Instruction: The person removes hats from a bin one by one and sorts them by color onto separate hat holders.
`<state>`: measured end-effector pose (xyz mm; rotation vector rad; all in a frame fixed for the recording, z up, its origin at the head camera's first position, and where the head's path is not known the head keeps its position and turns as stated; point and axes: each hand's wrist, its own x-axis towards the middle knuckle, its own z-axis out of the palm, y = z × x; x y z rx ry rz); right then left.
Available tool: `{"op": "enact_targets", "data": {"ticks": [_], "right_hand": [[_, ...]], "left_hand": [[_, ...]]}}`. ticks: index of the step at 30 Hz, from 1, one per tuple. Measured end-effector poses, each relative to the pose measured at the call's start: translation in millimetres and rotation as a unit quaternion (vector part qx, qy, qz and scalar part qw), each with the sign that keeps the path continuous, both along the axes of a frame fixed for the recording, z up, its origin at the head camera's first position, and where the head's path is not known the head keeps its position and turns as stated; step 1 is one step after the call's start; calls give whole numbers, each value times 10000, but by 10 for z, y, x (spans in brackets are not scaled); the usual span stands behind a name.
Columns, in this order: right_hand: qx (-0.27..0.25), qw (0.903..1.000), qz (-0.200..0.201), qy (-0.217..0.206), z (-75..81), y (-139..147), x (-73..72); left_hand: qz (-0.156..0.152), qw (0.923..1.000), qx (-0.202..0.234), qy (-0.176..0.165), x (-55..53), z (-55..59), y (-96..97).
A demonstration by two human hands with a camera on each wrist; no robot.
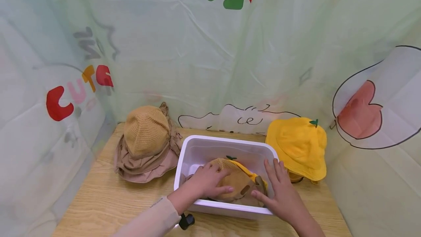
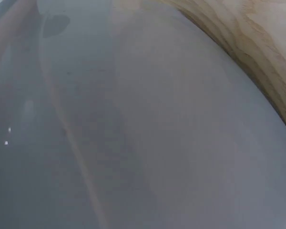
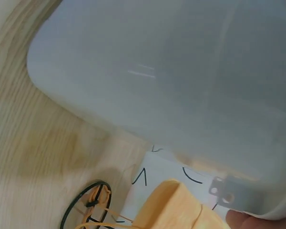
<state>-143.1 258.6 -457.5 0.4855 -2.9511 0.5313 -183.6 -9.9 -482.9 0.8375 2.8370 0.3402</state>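
A white plastic bin (image 1: pixel 230 204) stands on the table with hats inside it. On top lies a tan knit hat (image 1: pixel 237 178), and a strip of a yellow hat (image 1: pixel 241 166) with a green leaf shows behind it. My left hand (image 1: pixel 208 181) reaches over the near left rim, its fingers spread on the tan hat. At the right rim, my right hand (image 1: pixel 279 193) has its fingers extended and its thumb pointing inward over the bin. The bin's outer wall fills most of the left wrist view (image 2: pixel 148 124) and the right wrist view (image 3: pixel 148 71).
Left of the bin sits another tan hat (image 1: pixel 147 131) with a brown brim. A yellow hat (image 1: pixel 297 145) with a green leaf stands at the right, its cord (image 3: pixel 97 200) lying on the wooden table (image 1: pixel 108 196). Printed curtains (image 1: pixel 210 57) enclose the back and sides.
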Motion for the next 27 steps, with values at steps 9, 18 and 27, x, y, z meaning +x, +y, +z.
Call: {"op": "enact_targets", "data": {"ticks": [9,18,27], "right_hand": [[-138,9995,-238,-179,-40,-22,50],[-190,9996,-185,-46,-107,-55,1],[-138,9996,-249,-71,-125,-11,-28]], "left_hand": [[152,9974,-557,-437,19,-52,16],[164,9889,-1300,-700,25,-82,18],[99,9803,-1780,-854,12,-89,106]]}}
